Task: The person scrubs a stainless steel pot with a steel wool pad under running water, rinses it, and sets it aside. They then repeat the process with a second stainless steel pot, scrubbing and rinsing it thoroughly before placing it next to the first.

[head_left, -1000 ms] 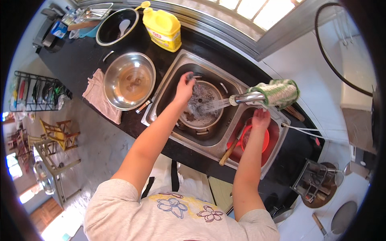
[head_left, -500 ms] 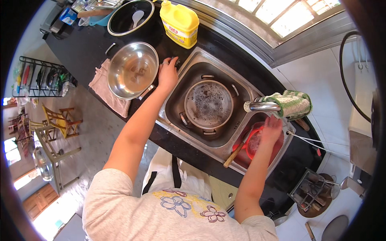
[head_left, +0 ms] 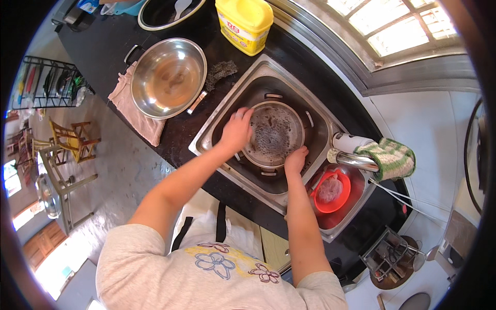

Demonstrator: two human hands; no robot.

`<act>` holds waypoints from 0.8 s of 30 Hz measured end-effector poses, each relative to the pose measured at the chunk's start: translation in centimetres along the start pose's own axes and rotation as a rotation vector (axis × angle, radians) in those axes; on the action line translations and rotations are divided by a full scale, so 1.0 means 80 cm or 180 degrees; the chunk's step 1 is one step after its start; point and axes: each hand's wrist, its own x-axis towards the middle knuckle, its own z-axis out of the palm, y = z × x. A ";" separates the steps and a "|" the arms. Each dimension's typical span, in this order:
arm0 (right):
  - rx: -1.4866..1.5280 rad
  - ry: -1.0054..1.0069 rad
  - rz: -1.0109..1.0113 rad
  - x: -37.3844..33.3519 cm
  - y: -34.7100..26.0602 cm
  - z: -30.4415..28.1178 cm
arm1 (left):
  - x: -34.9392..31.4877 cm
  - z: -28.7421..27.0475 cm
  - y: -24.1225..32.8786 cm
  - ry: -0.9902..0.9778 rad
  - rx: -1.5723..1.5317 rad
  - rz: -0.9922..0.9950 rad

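Head view, looking straight down at a kitchen counter with a steel double sink set in a black worktop.

My left hand sits on the left rim of a round metal pot that stands in the left basin. The fingers curl over the rim edge, thumb side toward the basin wall; it looks like a grasp on the rim, though I cannot tell how tightly they close. My right hand is at the pot's lower right rim, fingers bent down against the edge; the fingertips are hidden behind the rim, so the grip itself is unclear. The pot is roughly upright, its inside dark and speckled with wet residue or foam.

Right of the pot, a chrome tap reaches in from the counter, with a green-and-white knitted cloth draped over it. The right basin holds an orange strainer with something pale inside it.

On the worktop left of the sink: a large steel bowl resting on a pinkish towel. A dark scouring pad lies between bowl and sink. A yellow tub stands behind the sink, and a dark pan with a pale spoon lies beyond the bowl.
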 end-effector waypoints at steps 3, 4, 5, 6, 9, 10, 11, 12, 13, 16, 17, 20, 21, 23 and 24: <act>-0.0010 0.0092 -0.0055 0.006 -0.011 -0.007 | -0.035 0.049 -0.022 -0.0602 -0.0122 -0.1352; -0.0036 0.0057 -0.0110 0.006 -0.013 -0.010 | -0.037 0.058 -0.030 -0.0645 -0.0092 -0.1408; -0.0073 0.0026 -0.0161 0.006 -0.011 -0.014 | -0.039 0.066 -0.035 -0.0693 -0.0074 -0.1461; -0.0039 0.0138 -0.0251 0.007 -0.010 -0.014 | -0.040 0.073 -0.039 -0.0744 -0.0056 -0.1513; -0.0113 0.0169 -0.0271 0.004 -0.018 -0.035 | -0.038 0.090 -0.049 -0.0845 0.0046 -0.1569; -0.0145 0.0271 -0.0590 0.009 -0.013 -0.039 | -0.042 0.093 -0.052 -0.0919 -0.0031 -0.1667; -0.0232 0.0182 -0.0624 0.010 -0.015 -0.049 | -0.042 0.093 -0.050 -0.1001 -0.0121 -0.1735; -0.0314 0.0082 -0.0663 0.010 -0.023 -0.064 | -0.044 0.090 -0.048 -0.1080 -0.0203 -0.1813; -0.0397 -0.0019 -0.0704 0.009 -0.032 -0.078 | -0.044 0.087 -0.048 -0.1178 -0.0264 -0.1863; -0.0746 -0.0044 -0.0765 0.012 -0.052 -0.104 | -0.041 0.078 -0.048 -0.1361 -0.0461 -0.1913; -0.0819 0.0014 -0.0878 0.013 -0.062 -0.113 | -0.043 0.080 -0.051 -0.1357 -0.0527 -0.1897; -0.0823 -0.0009 -0.1029 0.011 -0.102 -0.145 | -0.046 0.066 -0.056 -0.1555 -0.1253 -0.2264; -0.0798 0.0063 -0.1155 0.010 -0.117 -0.155 | -0.043 0.057 -0.053 -0.1648 -0.1601 -0.2430; -0.0740 0.0209 -0.1416 0.005 -0.150 -0.170 | -0.041 0.036 -0.045 -0.1738 -0.2194 -0.2905; -0.0751 0.0300 -0.1298 0.002 -0.171 -0.175 | -0.040 0.029 -0.043 -0.1780 -0.2495 -0.3135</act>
